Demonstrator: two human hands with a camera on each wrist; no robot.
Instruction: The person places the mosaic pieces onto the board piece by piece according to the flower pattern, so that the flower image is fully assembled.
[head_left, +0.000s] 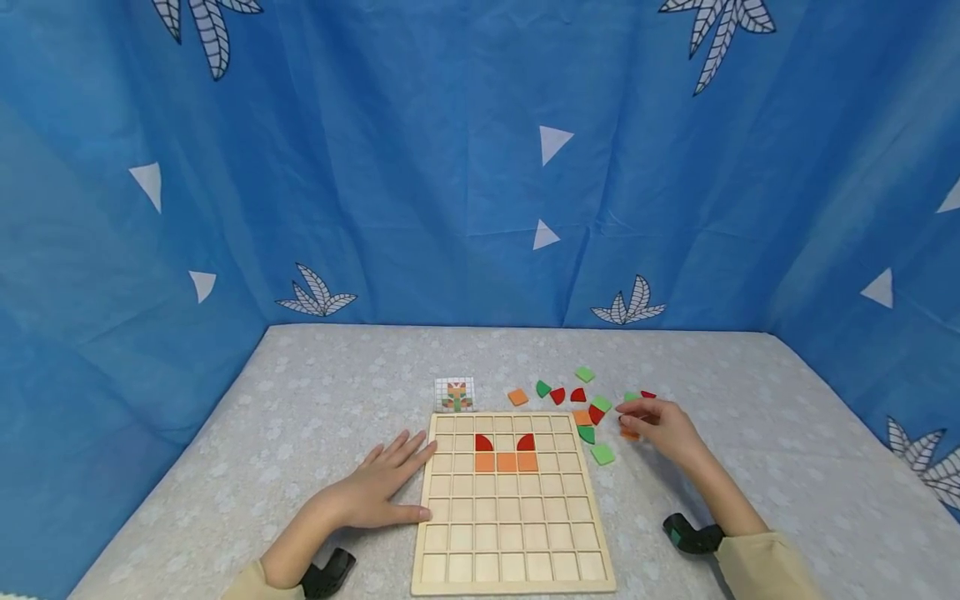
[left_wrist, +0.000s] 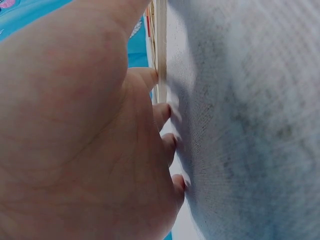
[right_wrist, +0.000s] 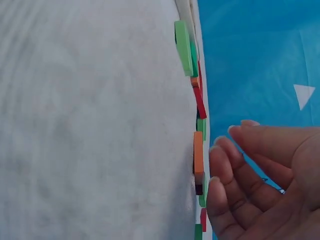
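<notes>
A pale wooden grid board (head_left: pixel 498 537) lies flat on the table. Three orange squares (head_left: pixel 506 462) sit side by side in one row of it, with two red quarter-circles (head_left: pixel 483 442) above the outer ones. My left hand (head_left: pixel 375 483) lies spread at the board's left side, thumb and index fingertips touching its edge. Over the loose pieces right of the board hovers my right hand (head_left: pixel 660 425), fingers loosely bent. In the right wrist view no piece shows between those fingers (right_wrist: pixel 225 165); an orange piece (right_wrist: pixel 198 155) lies just beyond them.
Loose green, red and orange pieces, among them a light green square (head_left: pixel 602 454) and a red quarter-circle (head_left: pixel 557 396), lie scattered beyond and right of the board. A small pattern card (head_left: pixel 454 394) lies at the board's far left corner. A blue curtain (head_left: pixel 465 183) hangs behind the table.
</notes>
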